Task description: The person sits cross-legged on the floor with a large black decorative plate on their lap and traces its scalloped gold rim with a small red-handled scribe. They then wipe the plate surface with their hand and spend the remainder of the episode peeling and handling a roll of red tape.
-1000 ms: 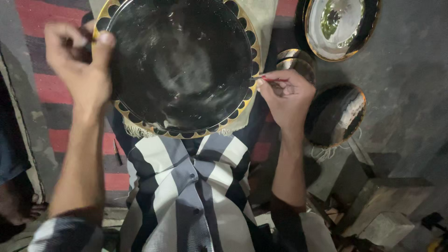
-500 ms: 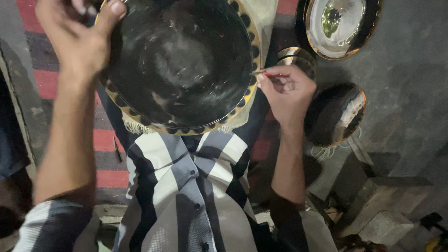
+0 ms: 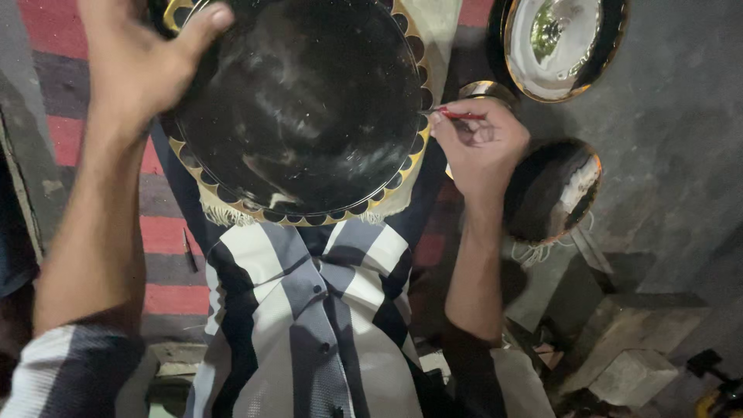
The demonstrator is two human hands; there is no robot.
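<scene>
A large round black plate (image 3: 302,108) with a gold scalloped border rests tilted over my lap. My left hand (image 3: 139,58) grips its upper left rim, thumb laid over the black face. My right hand (image 3: 480,143) pinches a thin red-handled brush (image 3: 457,114) whose tip touches the plate's right edge on the gold border. A pale fringed cloth (image 3: 224,210) shows under the plate's lower rim.
A silvery bowl-shaped plate with a gold rim (image 3: 557,42) lies at the upper right. Another dark round plate (image 3: 553,190) sits just right of my right hand. A red striped mat (image 3: 166,232) lies at left, stone blocks (image 3: 627,364) at lower right on grey floor.
My left hand has slid up along the plate's left rim and the plate has shifted upward in view. My right hand stays at the right edge with the brush.
</scene>
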